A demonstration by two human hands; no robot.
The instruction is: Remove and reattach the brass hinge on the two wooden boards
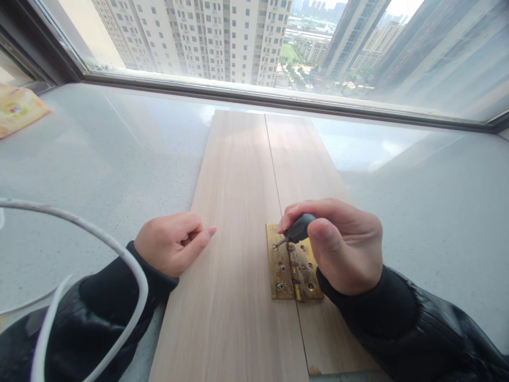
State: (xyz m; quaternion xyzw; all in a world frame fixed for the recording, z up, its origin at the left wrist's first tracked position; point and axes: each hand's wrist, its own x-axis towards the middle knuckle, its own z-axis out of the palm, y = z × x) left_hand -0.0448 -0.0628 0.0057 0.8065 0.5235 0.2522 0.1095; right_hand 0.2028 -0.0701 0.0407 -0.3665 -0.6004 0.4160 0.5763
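Far to the left of the hinge and beyond it, a packet is lying near the window frame, partly cut off by the view's edge. Nearer, a white cable is looping in front of the left sleeve. Between packet and boards, a broad stretch of speckled sill is showing.

Left of the hinge, the left hand is resting at the outer edge of the left board. Its fingers are curling into a loose fist, the thumb pointing toward the hinge; nothing is showing in its grasp, though the inside of the palm is hidden.

The hinge is lying flat across the straight seam, one leaf on each board. The left board is running past it out of view at the bottom; the right board is ending nearer than the hinge, its near edge chipped by the seam. Both far ends are stopping just short of the window frame.

Right of the hinge and partly over it, the right hand is closing its fingers around the dark handle of a screwdriver, whose tip is meeting the far screw of the left leaf. Farther right, beyond the right sleeve, open sill is spreading.
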